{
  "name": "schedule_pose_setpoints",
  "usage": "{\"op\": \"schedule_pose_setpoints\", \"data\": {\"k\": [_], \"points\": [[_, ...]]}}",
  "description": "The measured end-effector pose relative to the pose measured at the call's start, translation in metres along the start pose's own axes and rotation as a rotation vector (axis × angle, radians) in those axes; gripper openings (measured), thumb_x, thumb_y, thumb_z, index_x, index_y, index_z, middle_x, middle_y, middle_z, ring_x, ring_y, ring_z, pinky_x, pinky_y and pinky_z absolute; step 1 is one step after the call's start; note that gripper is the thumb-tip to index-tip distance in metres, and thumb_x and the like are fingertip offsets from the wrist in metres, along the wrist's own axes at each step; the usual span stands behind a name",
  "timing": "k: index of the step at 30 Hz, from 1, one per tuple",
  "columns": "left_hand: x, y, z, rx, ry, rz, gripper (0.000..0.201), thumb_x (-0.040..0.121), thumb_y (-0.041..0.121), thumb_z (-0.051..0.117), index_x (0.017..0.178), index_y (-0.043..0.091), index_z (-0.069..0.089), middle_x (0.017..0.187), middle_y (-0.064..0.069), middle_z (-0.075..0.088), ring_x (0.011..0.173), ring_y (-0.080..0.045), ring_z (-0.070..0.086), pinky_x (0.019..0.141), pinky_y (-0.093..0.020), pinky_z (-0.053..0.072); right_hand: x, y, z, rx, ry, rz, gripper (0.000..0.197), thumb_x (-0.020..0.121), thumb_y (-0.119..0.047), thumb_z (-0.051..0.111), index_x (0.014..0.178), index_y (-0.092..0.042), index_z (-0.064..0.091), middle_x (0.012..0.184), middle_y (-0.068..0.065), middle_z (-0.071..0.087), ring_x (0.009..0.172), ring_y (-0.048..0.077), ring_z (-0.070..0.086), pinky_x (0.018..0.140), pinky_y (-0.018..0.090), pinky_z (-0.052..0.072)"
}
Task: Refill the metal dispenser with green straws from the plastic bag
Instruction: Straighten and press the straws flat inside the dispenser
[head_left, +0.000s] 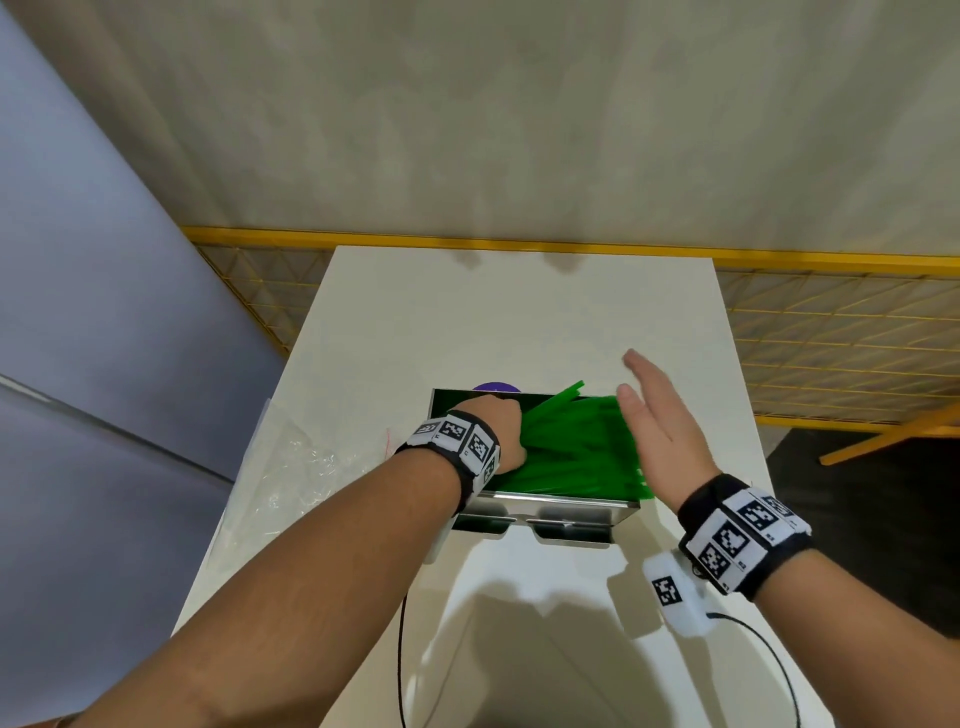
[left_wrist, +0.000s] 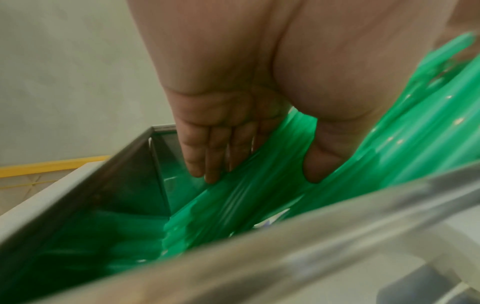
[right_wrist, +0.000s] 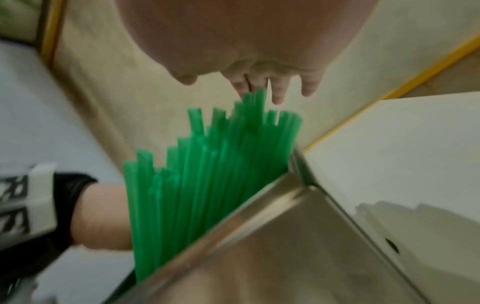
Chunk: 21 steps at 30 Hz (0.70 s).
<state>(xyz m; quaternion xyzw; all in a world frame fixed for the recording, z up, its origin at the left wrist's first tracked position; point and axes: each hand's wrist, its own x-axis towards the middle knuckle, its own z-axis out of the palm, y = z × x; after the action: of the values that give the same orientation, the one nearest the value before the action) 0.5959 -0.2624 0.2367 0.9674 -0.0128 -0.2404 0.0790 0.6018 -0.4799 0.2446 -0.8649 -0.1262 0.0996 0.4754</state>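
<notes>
Presently the left hand (head_left: 496, 428) grips the green straws (head_left: 576, 447), lowering their ends into the metal dispenser (head_left: 566, 506). At three o'clock the right hand (head_left: 657, 415), flat and open, squares their tips. At nine o'clock lies the plastic bag (head_left: 291, 462).

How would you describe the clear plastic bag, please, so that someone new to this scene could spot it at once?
Start at the white table and find the open metal dispenser full of green straws. The clear plastic bag lies crumpled on the table to the left of it, beside the left forearm. It is the only see-through, wrinkled thing there, and neither hand touches it.
</notes>
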Motion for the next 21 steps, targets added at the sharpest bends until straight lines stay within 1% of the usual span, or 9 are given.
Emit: {"op": "schedule_pose_setpoints", "data": {"k": [2, 4, 7, 9, 12, 14, 17, 19, 21], "points": [[0.0, 0.003, -0.002, -0.002, 0.028, 0.043, 0.024, 0.084, 0.03, 0.067, 0.1, 0.013, 0.06, 0.093, -0.005, 0.065, 0.084, -0.024, 0.065, 0.072, -0.035, 0.058, 0.002, 0.012, -0.004, -0.062, 0.063, 0.032, 0.048, 0.1, -0.034, 0.042, 0.145, -0.019, 0.047, 0.153, -0.002, 0.043, 0.142, 0.016, 0.033, 0.117, 0.03, 0.022], [0.001, 0.006, -0.005, 0.013, 0.058, 0.096, 0.028, 0.081, 0.032, 0.068, 0.101, 0.015, 0.059, 0.095, -0.004, 0.064, 0.086, -0.024, 0.063, 0.076, -0.038, 0.058, 0.003, 0.026, -0.004, -0.327, 0.045, 0.008, 0.033, 0.099, -0.02, 0.051, 0.129, -0.013, 0.063, 0.139, 0.008, 0.055, 0.13, 0.03, 0.041, 0.11, 0.034, 0.03], [0.001, 0.013, -0.008, 0.054, 0.087, 0.174, 0.031, 0.083, 0.033, 0.067, 0.109, 0.017, 0.058, 0.099, -0.004, 0.064, 0.089, -0.025, 0.063, 0.077, -0.041, 0.058, 0.001, 0.033, 0.001, -0.493, 0.107, -0.054, 0.021, 0.097, -0.023, 0.059, 0.106, -0.013, 0.075, 0.108, 0.011, 0.06, 0.104, 0.034, 0.046, 0.091, 0.042, 0.042], [0.0, 0.016, -0.007, 0.098, 0.095, 0.206, 0.034, 0.086, 0.033, 0.065, 0.115, 0.016, 0.057, 0.102, -0.005, 0.064, 0.092, -0.026, 0.063, 0.075, -0.04, 0.057, 0.003, 0.028, 0.002, -0.514, 0.073, -0.057, 0.024, 0.099, -0.026, 0.054, 0.09, -0.015, 0.074, 0.092, 0.007, 0.052, 0.093, 0.029, 0.043, 0.082, 0.04, 0.042], [-0.002, 0.017, -0.003, 0.134, 0.076, 0.172, 0.033, 0.091, 0.035, 0.059, 0.116, 0.014, 0.055, 0.104, -0.006, 0.064, 0.092, -0.027, 0.064, 0.075, -0.04, 0.057, 0.008, 0.022, 0.003, -0.477, -0.085, 0.036, 0.034, 0.103, -0.027, 0.042, 0.074, -0.015, 0.055, 0.081, 0.004, 0.045, 0.087, 0.029, 0.048, 0.073, 0.035, 0.036], [-0.001, 0.015, -0.001, 0.114, 0.034, 0.117, 0.034, 0.094, 0.037, 0.056, 0.116, 0.012, 0.055, 0.101, -0.007, 0.063, 0.087, -0.026, 0.062, 0.076, -0.04, 0.057, 0.009, 0.018, -0.001, -0.33, -0.081, 0.107, 0.032, 0.103, -0.027, 0.04, 0.082, -0.011, 0.059, 0.082, 0.007, 0.049, 0.087, 0.029, 0.053, 0.072, 0.033, 0.034], [0.0, 0.014, -0.003, 0.071, 0.003, 0.069, 0.031, 0.093, 0.038, 0.057, 0.11, 0.011, 0.056, 0.098, -0.007, 0.063, 0.081, -0.024, 0.058, 0.073, -0.035, 0.054, 0.002, 0.011, -0.011, -0.068, 0.106, 0.165, 0.023, 0.1, -0.018, 0.048, 0.114, -0.02, 0.066, 0.098, 0.008, 0.059, 0.091, 0.019, 0.056, 0.082, 0.03, 0.038], [-0.001, 0.015, -0.007, 0.075, -0.014, 0.061, 0.026, 0.091, 0.035, 0.059, 0.103, 0.012, 0.058, 0.092, -0.005, 0.062, 0.078, -0.022, 0.059, 0.067, -0.032, 0.052, -0.007, 0.009, -0.019, 0.0, 0.196, 0.125, 0.026, 0.094, -0.011, 0.056, 0.115, -0.023, 0.066, 0.099, 0.007, 0.059, 0.087, 0.015, 0.056, 0.079, 0.029, 0.041], [-0.004, 0.014, -0.015, 0.085, -0.03, 0.066, 0.024, 0.086, 0.032, 0.063, 0.097, 0.011, 0.06, 0.087, -0.005, 0.063, 0.076, -0.023, 0.061, 0.065, -0.031, 0.053, -0.021, 0.007, -0.028, -0.038, 0.18, 0.039, 0.025, 0.089, -0.01, 0.063, 0.109, -0.025, 0.066, 0.098, 0.004, 0.057, 0.081, 0.01, 0.056, 0.073, 0.027, 0.044]]}}
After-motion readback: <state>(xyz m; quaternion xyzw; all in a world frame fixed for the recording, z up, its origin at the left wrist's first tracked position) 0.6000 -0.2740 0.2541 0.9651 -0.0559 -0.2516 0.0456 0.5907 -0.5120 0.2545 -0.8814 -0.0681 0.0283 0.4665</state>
